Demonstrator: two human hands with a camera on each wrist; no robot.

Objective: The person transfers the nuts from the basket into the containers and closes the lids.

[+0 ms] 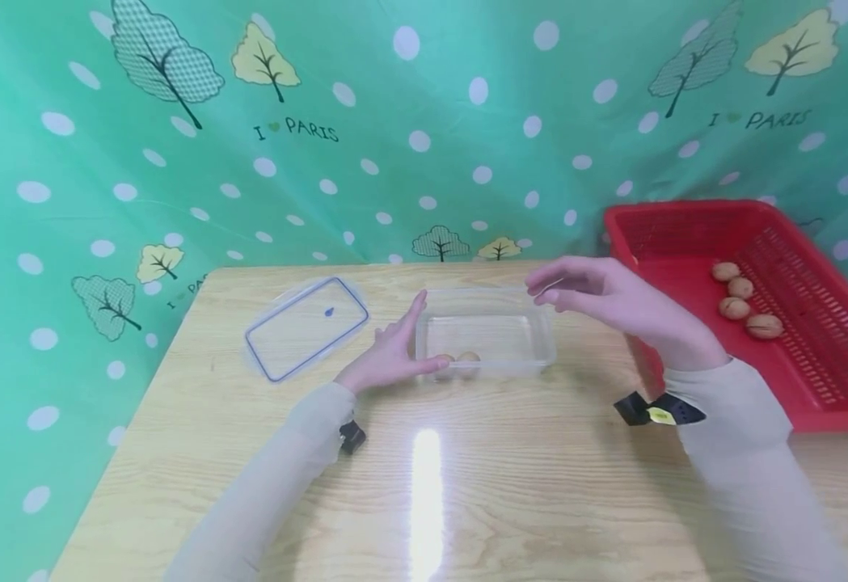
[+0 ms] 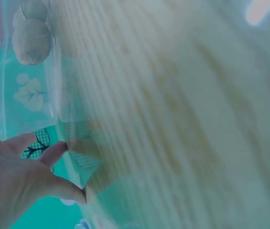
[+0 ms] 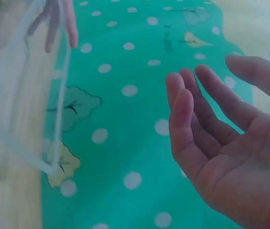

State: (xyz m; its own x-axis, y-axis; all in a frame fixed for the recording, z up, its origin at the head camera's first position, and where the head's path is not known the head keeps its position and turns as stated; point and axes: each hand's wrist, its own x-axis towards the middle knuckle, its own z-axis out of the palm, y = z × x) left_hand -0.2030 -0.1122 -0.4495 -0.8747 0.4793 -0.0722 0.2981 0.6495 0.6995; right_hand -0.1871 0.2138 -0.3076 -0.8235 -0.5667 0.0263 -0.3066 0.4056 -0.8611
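The left hand (image 1: 392,346) spreads wide at the left end of the box (image 1: 499,339), seeming to brace it rather than grip; the right hand (image 1: 613,299) is empty, fingers loosely bent, by the far right corner. Two nuts (image 1: 469,358) lie near the box's front left corner. The box looks light, so a knock from either hand could slide it and set them rolling. The lid (image 1: 307,330) lies left on the bench (image 1: 351,501); right, the four nuts (image 1: 734,308) in the basket (image 1: 831,420) could roll if dropped
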